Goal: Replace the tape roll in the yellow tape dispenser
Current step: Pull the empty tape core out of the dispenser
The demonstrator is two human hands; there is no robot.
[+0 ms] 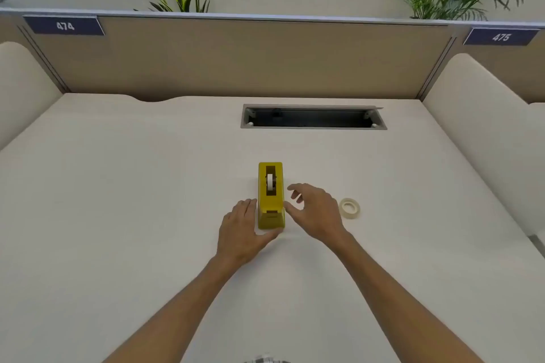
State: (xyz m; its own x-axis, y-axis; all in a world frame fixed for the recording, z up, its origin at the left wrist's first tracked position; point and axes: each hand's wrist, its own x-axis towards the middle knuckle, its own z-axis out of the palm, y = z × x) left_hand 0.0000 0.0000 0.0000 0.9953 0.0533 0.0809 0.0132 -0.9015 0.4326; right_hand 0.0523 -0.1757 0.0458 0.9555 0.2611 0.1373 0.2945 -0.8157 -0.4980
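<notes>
The yellow tape dispenser (270, 194) stands upright on the white desk (147, 200), its cutter end toward me. A nearly spent white roll (270, 181) sits in its top slot. My left hand (241, 230) holds the dispenser's near end, fingers along its left side and thumb curled under the front. My right hand (315, 212) hovers just right of the dispenser with fingers spread and relaxed, holding nothing. A fresh cream tape roll (350, 208) lies flat on the desk to the right of my right hand.
An open cable tray slot (314, 118) is cut into the desk behind the dispenser. A beige partition (236, 59) with number tags closes the back. Cream side dividers (477, 127) stand left and right, with plants behind the partition.
</notes>
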